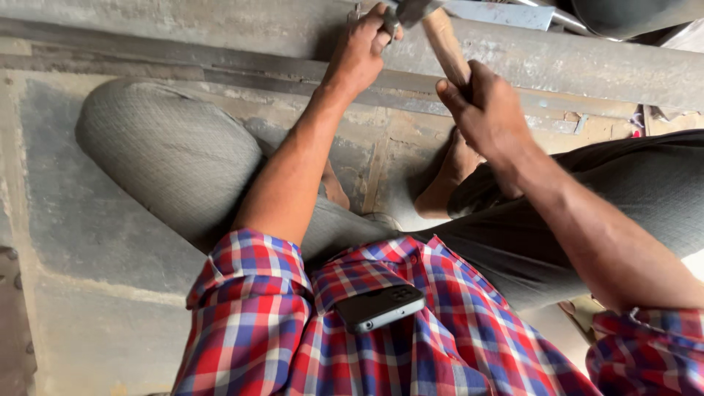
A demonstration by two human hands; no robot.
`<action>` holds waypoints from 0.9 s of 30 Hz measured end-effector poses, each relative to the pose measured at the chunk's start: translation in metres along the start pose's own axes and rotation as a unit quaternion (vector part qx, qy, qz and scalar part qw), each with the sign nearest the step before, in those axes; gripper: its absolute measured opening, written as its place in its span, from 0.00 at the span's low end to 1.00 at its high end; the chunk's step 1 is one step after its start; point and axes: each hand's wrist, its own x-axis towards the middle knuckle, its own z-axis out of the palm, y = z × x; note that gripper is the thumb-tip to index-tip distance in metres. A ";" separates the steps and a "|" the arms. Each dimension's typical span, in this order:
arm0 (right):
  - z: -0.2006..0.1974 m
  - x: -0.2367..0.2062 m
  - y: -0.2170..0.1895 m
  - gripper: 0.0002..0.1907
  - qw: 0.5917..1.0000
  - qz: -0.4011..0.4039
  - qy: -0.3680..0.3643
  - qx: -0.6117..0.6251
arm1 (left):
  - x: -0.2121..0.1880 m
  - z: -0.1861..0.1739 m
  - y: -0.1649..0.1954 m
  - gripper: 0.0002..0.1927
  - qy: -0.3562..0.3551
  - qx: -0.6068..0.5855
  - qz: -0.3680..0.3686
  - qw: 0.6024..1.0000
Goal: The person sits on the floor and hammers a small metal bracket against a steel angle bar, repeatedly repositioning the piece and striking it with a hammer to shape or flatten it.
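Head view, top centre of frame: right hand (488,110) is clamped on a wooden hammer handle (446,45); left hand (361,50) pinches a small metal piece (390,22) beside the hammer head (412,10). Shirt pocket (367,282), lower centre, holds a dark phone (380,306).

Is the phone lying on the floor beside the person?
No, the dark phone sits in the chest pocket of the plaid shirt.

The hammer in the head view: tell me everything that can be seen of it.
The hammer has a light brown handle that looks like wood and a dark metal head at the frame's top edge, partly cut off. It tilts up and leftward from the right hand, which grips the lower handle. The head sits near the left hand, whose fingers pinch something small there, above a long grey beam.
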 end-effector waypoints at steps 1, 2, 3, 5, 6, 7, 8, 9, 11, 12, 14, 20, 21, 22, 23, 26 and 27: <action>0.000 -0.003 -0.006 0.14 0.999 0.015 0.009 0.051 | 0.000 -0.002 -0.003 0.09 -0.001 -0.001 -0.001 1.000; -0.003 -0.006 -0.010 0.14 0.994 0.031 0.017 0.101 | 0.004 -0.001 -0.006 0.09 0.011 0.003 -0.008 1.000; -0.005 -0.009 -0.012 0.15 0.996 0.002 0.027 0.083 | 0.005 -0.001 -0.008 0.10 0.026 0.006 -0.024 0.999; -0.015 -0.011 -0.011 0.20 0.996 -0.057 0.049 0.049 | 0.004 -0.002 -0.013 0.10 0.044 -0.033 -0.058 0.997; -0.017 -0.012 -0.010 0.21 0.994 -0.065 0.051 0.071 | 0.005 -0.004 -0.016 0.09 0.045 -0.074 -0.073 0.994; -0.019 -0.011 -0.007 0.22 0.992 -0.072 0.049 0.093 | 0.005 -0.005 -0.017 0.09 0.048 -0.116 -0.090 0.988; -0.020 -0.010 -0.004 0.24 0.989 -0.079 0.048 0.114 | 0.005 -0.006 -0.018 0.10 0.043 -0.093 -0.080 0.991; -0.020 -0.009 -0.002 0.24 0.989 -0.076 0.051 0.117 | 0.005 -0.007 -0.018 0.10 0.038 -0.070 -0.068 0.994; -0.018 -0.006 0.001 0.23 0.989 -0.068 0.054 0.122 | 0.005 -0.008 -0.016 0.10 0.027 -0.048 -0.062 0.997; -0.018 -0.005 0.001 0.23 0.989 -0.064 0.053 0.121 | 0.005 -0.009 -0.014 0.09 0.021 -0.049 -0.067 0.996; -0.017 -0.005 -0.001 0.22 0.990 -0.059 0.052 0.117 | 0.006 -0.010 -0.009 0.08 0.015 -0.045 -0.073 0.996; -0.017 -0.008 0.001 0.21 0.986 -0.103 0.045 0.127 | 0.009 -0.009 0.001 0.04 0.001 -0.003 -0.046 0.999; -0.016 -0.007 0.005 0.20 0.979 -0.124 0.059 0.147 | 0.009 -0.008 0.000 0.05 0.001 0.005 -0.046 0.999; -0.016 -0.005 0.011 0.20 0.973 -0.146 0.071 0.167 | 0.009 -0.006 -0.001 0.07 0.001 0.013 -0.047 0.999; -0.015 -0.003 0.017 0.19 0.965 -0.168 0.083 0.186 | 0.008 -0.006 -0.002 0.08 -0.002 0.019 -0.045 0.999; -0.011 0.004 0.033 0.19 0.871 -0.380 0.157 0.270 | 0.006 -0.006 -0.008 0.09 -0.003 0.042 -0.049 0.998; -0.010 0.004 0.037 0.20 0.846 -0.413 0.176 0.288 | 0.006 -0.006 -0.009 0.09 -0.001 0.056 -0.056 0.997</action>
